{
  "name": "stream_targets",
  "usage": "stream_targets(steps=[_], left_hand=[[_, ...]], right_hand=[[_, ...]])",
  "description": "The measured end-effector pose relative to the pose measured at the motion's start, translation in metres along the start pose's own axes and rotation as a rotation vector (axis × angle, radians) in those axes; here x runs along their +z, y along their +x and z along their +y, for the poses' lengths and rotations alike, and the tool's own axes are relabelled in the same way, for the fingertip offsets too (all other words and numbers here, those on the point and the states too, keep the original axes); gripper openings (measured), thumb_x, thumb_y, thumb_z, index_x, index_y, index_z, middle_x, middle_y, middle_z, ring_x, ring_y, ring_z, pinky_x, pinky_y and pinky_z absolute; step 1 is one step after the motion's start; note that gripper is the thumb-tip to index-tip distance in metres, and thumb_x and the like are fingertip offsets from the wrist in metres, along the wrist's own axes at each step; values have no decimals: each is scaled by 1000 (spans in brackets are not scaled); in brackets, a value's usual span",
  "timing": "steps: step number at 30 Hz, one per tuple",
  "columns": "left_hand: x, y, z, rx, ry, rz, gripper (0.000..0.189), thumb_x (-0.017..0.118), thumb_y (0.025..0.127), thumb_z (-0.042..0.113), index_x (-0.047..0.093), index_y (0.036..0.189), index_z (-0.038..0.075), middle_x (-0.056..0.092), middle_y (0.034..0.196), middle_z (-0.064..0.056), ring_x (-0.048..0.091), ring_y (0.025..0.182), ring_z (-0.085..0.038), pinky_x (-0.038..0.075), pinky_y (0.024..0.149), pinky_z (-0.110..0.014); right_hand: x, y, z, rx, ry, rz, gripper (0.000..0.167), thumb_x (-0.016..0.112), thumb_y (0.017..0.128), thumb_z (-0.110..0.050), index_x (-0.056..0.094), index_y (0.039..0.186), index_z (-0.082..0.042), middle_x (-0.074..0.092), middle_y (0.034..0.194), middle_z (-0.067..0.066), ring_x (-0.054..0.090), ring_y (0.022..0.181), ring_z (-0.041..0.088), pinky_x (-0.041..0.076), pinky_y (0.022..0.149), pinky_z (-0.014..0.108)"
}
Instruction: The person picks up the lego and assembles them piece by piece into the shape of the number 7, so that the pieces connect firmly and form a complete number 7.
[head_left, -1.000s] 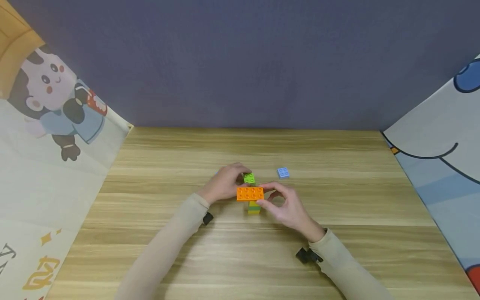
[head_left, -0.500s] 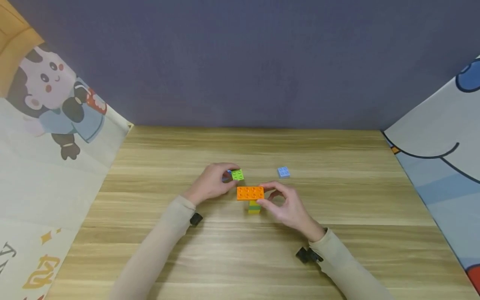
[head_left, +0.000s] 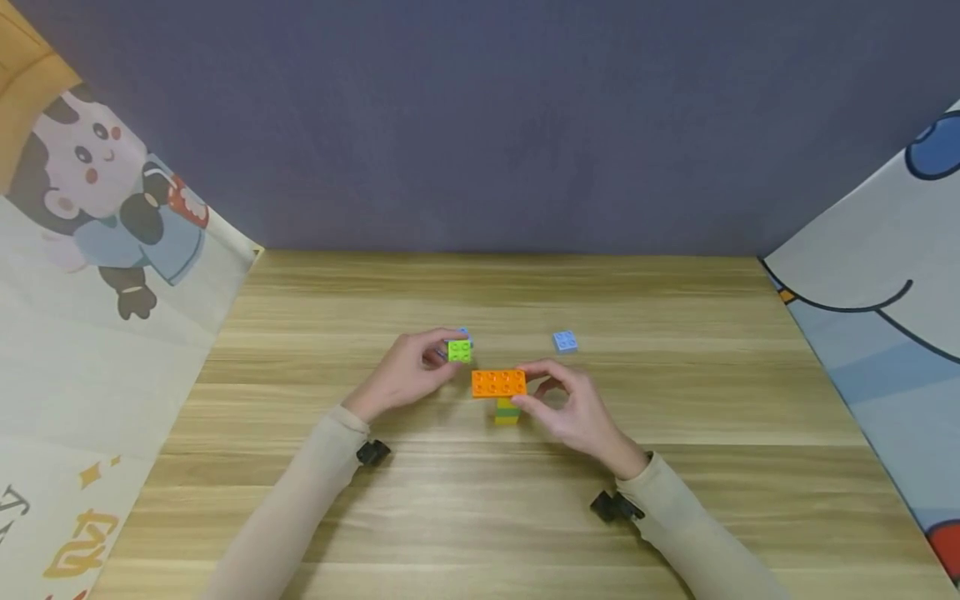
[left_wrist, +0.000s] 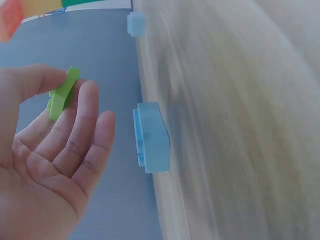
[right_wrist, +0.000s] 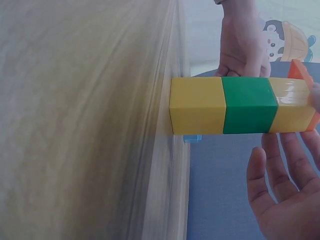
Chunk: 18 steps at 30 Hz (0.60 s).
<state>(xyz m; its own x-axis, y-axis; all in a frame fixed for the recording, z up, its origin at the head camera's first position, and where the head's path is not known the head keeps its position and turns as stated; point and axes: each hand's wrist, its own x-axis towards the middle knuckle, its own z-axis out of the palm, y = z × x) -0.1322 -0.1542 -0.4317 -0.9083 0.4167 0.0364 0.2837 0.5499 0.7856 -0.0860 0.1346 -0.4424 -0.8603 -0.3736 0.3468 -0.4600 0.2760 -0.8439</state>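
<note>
My left hand (head_left: pixel 405 371) pinches a lime-green brick (head_left: pixel 459 351) with studs between thumb and fingertips; in the left wrist view this lime-green brick (left_wrist: pixel 63 95) is in the air, tilted. My right hand (head_left: pixel 573 408) grips the right end of an orange brick (head_left: pixel 498 383) with two rows of studs. The orange brick lies across the top of an upright stack of yellow, green and yellow bricks (right_wrist: pixel 250 105), standing on the table. A blue brick (head_left: pixel 464 332) shows just behind the lime-green one, partly hidden by my left hand.
A light blue brick (head_left: pixel 566 342) lies on the wooden table (head_left: pixel 645 333) behind my right hand. A dark wall (head_left: pixel 495 125) closes off the back, and printed panels stand on both sides. A small black device (head_left: pixel 372 452) sits at my left wrist.
My left hand has moved left with the lime-green brick, away from behind the orange brick. The blue brick behind it has come more into view. My right hand keeps its grip in place.
</note>
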Motion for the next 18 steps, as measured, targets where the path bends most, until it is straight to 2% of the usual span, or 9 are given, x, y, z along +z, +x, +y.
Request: stream_targets(steps=[10, 18], left_hand=[[-1, -21, 18, -59, -154, 33, 44, 80, 96, 23, 70, 138, 14, 74, 104, -6, 69, 93, -18, 62, 87, -36], [1, -34, 24, -81, -219, 49, 46, 85, 91, 19, 71, 134, 12, 75, 102, -7, 69, 90, -18, 61, 83, -29]], right_hand=[[0, 0, 0, 6, 3, 5, 34, 84, 88, 2, 74, 120, 0, 78, 116, 15, 69, 100, 7, 64, 77, 35], [-1, -1, 1, 14, -5, 4, 35, 84, 88, 1, 73, 121, -1, 78, 118, 15, 69, 101, 8, 64, 78, 36]])
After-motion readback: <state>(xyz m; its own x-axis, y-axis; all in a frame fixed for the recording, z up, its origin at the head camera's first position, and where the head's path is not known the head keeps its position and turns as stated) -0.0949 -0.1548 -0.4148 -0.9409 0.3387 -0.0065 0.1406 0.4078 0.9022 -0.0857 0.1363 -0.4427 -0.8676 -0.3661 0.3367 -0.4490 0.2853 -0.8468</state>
